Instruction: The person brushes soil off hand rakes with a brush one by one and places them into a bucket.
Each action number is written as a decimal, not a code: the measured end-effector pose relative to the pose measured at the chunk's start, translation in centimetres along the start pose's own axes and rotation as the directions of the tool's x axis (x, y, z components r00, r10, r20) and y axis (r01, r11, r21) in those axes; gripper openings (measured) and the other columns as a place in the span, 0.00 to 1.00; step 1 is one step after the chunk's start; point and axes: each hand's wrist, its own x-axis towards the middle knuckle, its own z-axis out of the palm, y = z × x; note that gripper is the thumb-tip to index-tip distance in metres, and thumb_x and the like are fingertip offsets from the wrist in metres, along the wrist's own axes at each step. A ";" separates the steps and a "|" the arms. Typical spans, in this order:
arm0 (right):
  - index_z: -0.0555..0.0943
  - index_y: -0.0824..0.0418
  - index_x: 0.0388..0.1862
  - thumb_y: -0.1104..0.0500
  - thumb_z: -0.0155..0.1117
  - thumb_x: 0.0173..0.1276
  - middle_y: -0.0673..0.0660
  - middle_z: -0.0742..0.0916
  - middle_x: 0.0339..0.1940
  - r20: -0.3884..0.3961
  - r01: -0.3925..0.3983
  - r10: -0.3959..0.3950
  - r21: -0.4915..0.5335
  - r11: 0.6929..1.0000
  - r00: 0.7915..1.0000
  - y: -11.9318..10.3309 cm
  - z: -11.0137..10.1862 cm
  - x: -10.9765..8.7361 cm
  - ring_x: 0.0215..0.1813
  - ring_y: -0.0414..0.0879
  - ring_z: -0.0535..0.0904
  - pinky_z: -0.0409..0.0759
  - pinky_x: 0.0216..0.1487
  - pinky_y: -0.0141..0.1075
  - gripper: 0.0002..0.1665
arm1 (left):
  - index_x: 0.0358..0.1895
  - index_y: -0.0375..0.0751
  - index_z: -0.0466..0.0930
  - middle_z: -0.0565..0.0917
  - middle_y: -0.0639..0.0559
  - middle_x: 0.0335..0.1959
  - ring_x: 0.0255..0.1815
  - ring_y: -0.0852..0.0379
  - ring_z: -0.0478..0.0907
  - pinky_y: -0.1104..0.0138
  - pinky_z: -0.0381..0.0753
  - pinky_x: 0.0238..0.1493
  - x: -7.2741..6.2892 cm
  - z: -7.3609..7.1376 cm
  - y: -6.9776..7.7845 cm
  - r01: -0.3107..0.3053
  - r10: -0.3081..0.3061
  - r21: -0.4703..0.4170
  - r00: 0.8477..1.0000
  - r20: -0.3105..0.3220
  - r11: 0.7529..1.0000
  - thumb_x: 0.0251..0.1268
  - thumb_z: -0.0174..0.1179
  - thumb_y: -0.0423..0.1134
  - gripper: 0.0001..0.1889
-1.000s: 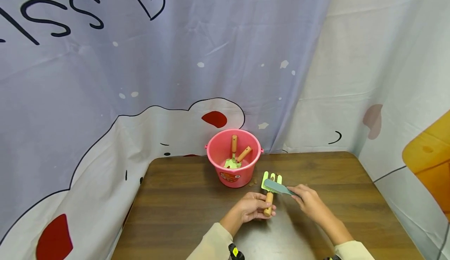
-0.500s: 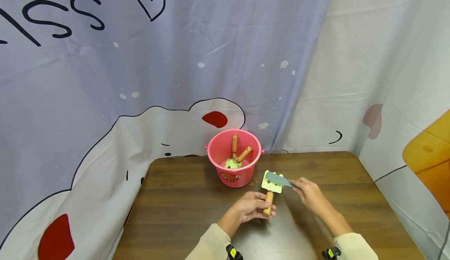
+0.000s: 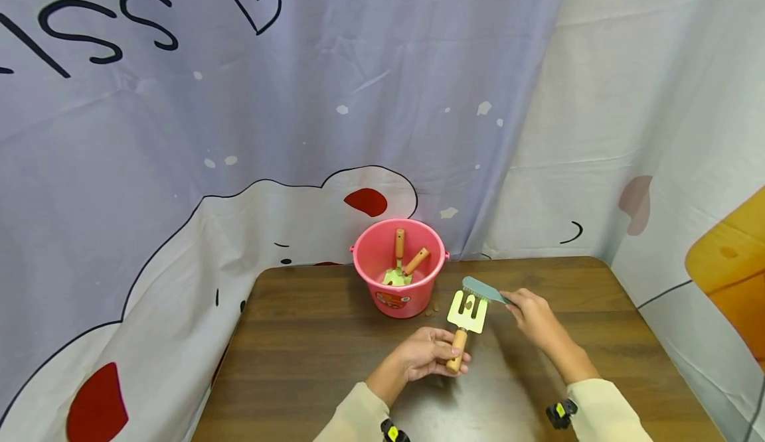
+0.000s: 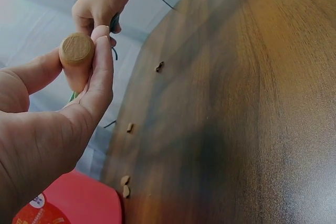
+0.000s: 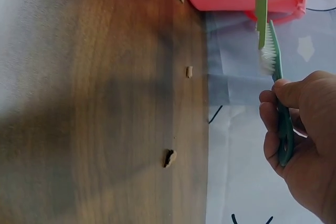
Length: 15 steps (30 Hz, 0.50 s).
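We see the left hand [image 3: 427, 354] gripping the wooden handle [image 3: 457, 350] of a pale green hand fork [image 3: 466, 321], its tines beyond the fingertips. The right hand [image 3: 532, 317] has its fingers curled round a teal brush [image 3: 483, 289], whose bristled head reaches past them to the tines; we cannot tell whether they touch. Beyond the left fingers stands a pink bucket [image 3: 421, 296].

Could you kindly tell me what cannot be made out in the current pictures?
Fork head: left wrist view, nearly all hidden by the left hand and the wooden handle.
Brush handle: head view, mostly covered by the right hand.
Bucket: left wrist view, cut off by the bottom edge; right wrist view, by the top edge.
Lower ends of the two tools inside it: head view, partly hidden by its front wall.
Brown bits: head view, too small to identify.
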 end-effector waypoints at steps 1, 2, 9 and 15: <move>0.86 0.71 0.51 0.73 0.72 0.63 0.60 0.87 0.36 0.006 -0.005 0.005 -0.005 1.000 1.000 0.2 -0.1 0.1 0.35 0.51 0.85 0.85 0.34 0.43 0.16 | 0.61 0.25 0.72 0.89 0.35 0.44 0.34 0.52 0.88 0.51 0.88 0.53 0.0 0.0 0.0 -0.001 0.001 0.001 1.000 0.001 1.000 0.72 0.57 0.26 0.17; 0.86 0.71 0.51 0.73 0.71 0.63 0.61 0.87 0.36 0.015 -0.012 0.012 -0.006 1.000 1.000 0.3 -0.2 0.2 0.35 0.52 0.85 0.85 0.34 0.43 0.16 | 0.61 0.25 0.72 0.89 0.35 0.44 0.34 0.52 0.88 0.51 0.88 0.53 -0.1 0.0 0.1 -0.004 0.004 0.000 1.000 0.002 1.000 0.72 0.57 0.25 0.17; 0.86 0.71 0.53 0.72 0.70 0.65 0.59 0.87 0.37 0.039 -0.043 0.043 -0.010 0.999 0.998 0.6 -1.0 0.1 0.33 0.46 0.81 0.80 0.31 0.38 0.16 | 0.61 0.24 0.71 0.88 0.34 0.44 0.33 0.51 0.88 0.50 0.88 0.54 0.0 -0.1 0.0 -0.013 0.013 -0.011 1.000 -0.002 1.000 0.71 0.58 0.25 0.18; 0.86 0.69 0.53 0.72 0.72 0.63 0.58 0.87 0.39 0.001 0.012 -0.012 0.026 1.000 1.000 -1.1 -1.3 -1.1 0.35 0.46 0.84 0.83 0.31 0.36 0.18 | 0.59 0.25 0.73 0.89 0.36 0.43 0.34 0.51 0.88 0.50 0.88 0.53 0.3 -0.4 -0.2 -0.021 0.021 -0.017 1.000 -0.022 1.000 0.71 0.58 0.25 0.16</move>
